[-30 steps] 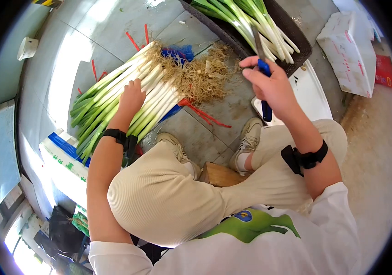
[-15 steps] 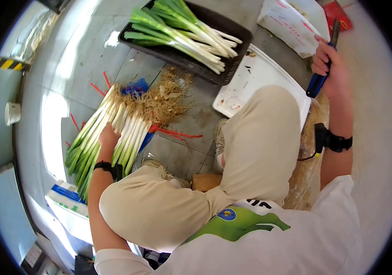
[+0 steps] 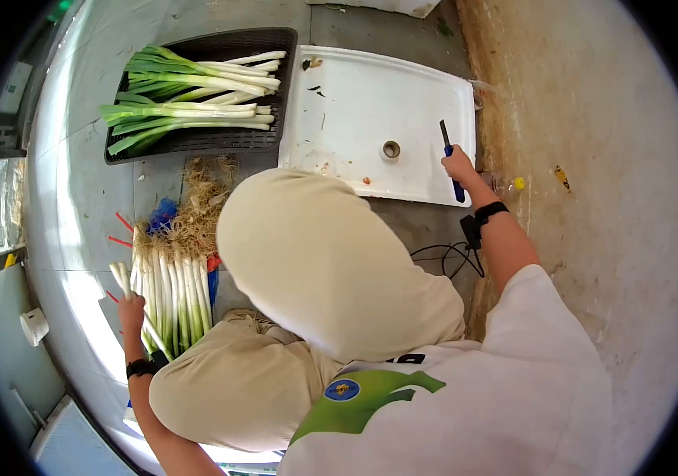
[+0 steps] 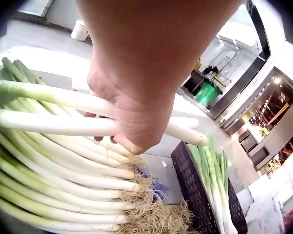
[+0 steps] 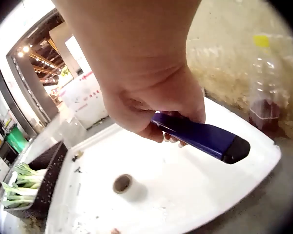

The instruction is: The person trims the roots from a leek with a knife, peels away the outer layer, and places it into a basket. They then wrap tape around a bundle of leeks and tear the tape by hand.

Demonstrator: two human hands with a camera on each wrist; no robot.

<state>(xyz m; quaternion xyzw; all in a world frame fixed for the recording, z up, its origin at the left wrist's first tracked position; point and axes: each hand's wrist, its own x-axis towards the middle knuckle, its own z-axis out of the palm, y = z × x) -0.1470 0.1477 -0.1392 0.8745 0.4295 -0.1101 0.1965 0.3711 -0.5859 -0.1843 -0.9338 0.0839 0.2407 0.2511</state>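
My left hand (image 3: 131, 311) grips two long green onions (image 4: 53, 123), whose white ends stick out past the fist in the left wrist view. They are raised over the left side of a bundle of green onions (image 3: 180, 297) on the floor, with brown roots (image 3: 200, 208) at its far end. On my right, the right hand (image 3: 458, 165) holds a utility knife (image 5: 195, 135) by its blue handle, the blade pointing away from me. The hand is over the right part of a white tray (image 3: 355, 95), and a roll of tape (image 3: 390, 150) stands on the tray.
A dark plastic crate (image 3: 290, 71) with several green onions adjoins the tray's left side. A clear bottle with a yellow cap (image 5: 263, 87) stands by the wall, right of the tray. A black cable (image 3: 454, 252) lies near my right forearm. Red straps (image 3: 122, 224) stick out beside the bundle.
The head view has swung right, bringing the whole tray and tape roll into sight. My left hand has lifted two green onions off the bundle. The right hand has carried the knife over the tray's right side.
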